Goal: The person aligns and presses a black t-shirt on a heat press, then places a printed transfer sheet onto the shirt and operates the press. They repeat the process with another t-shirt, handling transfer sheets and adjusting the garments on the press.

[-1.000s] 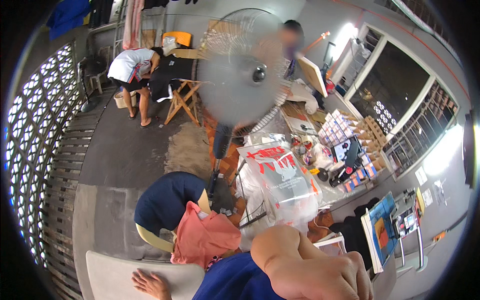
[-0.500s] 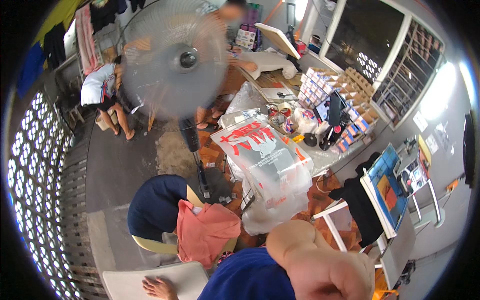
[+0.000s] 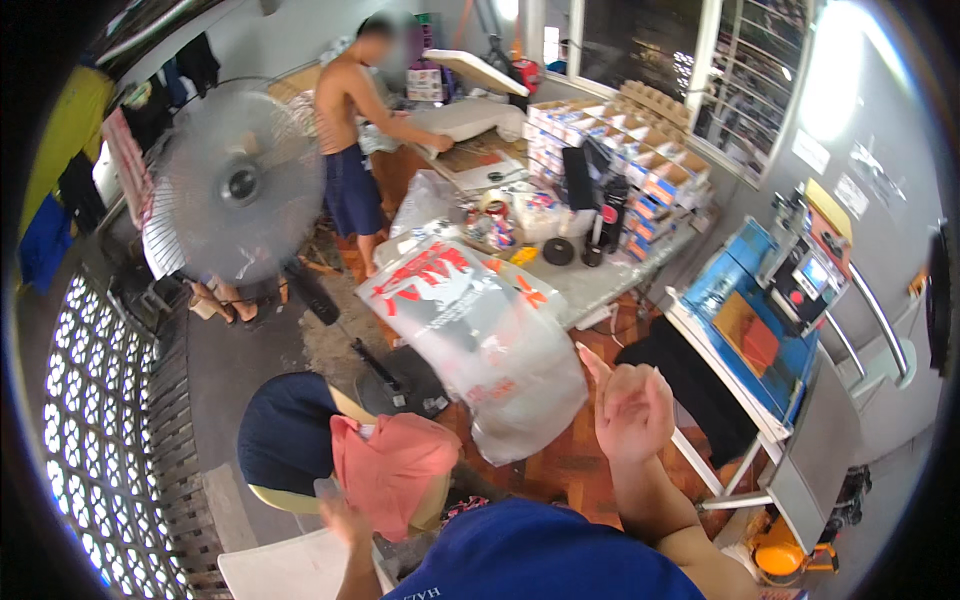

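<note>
My right hand (image 3: 628,405) is raised at the lower centre-right, palm up, with fingers loosely bent, one digit sticking out, and nothing visible in it. My left hand (image 3: 342,510) is low on the left, blurred, beside the pink cloth (image 3: 385,455) and above the pale board (image 3: 275,575); I cannot make out what it holds, if anything. The pink cloth lies on a chair with a dark navy covering (image 3: 280,435). Ahead, printed clear plastic sheets (image 3: 500,360) drape from the front of the work table (image 3: 640,265).
A standing fan (image 3: 235,185) is at the left. A shirtless co-worker (image 3: 345,130) bends over a pad; another person's legs (image 3: 215,300) show behind the fan. Stacked boxes (image 3: 650,150) crowd the table. A blue-bedded press (image 3: 760,320) stands right, by a dark cloth (image 3: 665,375).
The view has swung round and the fan appears further left, uncovering the co-worker. My right hand has risen and turned palm up. My left hand has lifted from the pale board toward the pink cloth.
</note>
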`<state>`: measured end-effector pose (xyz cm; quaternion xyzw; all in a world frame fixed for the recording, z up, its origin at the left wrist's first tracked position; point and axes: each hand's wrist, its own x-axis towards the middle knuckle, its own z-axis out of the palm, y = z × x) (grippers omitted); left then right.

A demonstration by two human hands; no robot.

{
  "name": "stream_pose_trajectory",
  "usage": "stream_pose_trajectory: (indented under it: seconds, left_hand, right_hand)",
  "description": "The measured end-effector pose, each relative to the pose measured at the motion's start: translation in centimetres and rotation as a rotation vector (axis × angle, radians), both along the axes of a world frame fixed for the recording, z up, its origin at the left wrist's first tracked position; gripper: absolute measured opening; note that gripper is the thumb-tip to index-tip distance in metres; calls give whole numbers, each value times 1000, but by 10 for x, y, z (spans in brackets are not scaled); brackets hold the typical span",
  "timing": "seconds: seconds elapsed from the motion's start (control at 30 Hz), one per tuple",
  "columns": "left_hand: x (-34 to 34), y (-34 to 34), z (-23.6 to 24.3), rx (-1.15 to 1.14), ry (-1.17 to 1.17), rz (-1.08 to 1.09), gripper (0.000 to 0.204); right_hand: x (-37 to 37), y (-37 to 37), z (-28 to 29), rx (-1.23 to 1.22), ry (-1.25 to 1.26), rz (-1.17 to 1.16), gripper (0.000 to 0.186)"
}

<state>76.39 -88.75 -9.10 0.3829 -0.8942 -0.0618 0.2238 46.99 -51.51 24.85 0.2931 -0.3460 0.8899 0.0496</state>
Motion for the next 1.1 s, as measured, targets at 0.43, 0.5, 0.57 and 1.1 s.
stream_pose_trajectory:
  seconds: [0.43,0.5,0.57,1.1]
  left_hand:
    - [-115,183,-77,1141,-622,-513,34]
    - [-101,161,-89,998,-890,-521,34]
    - [-97,147,-95,851,-1093,-613,34]
    - [-378,283,-80,1090,-475,-707,34]
  right_hand:
    - [-24,194,6,-124,-96,-100,34]
    - [-31,216,8,321,-159,-357,21]
    - [-58,249,11,1124,226,-974,22]
    - [-202,342,-27,2136,-90,-1548,28]
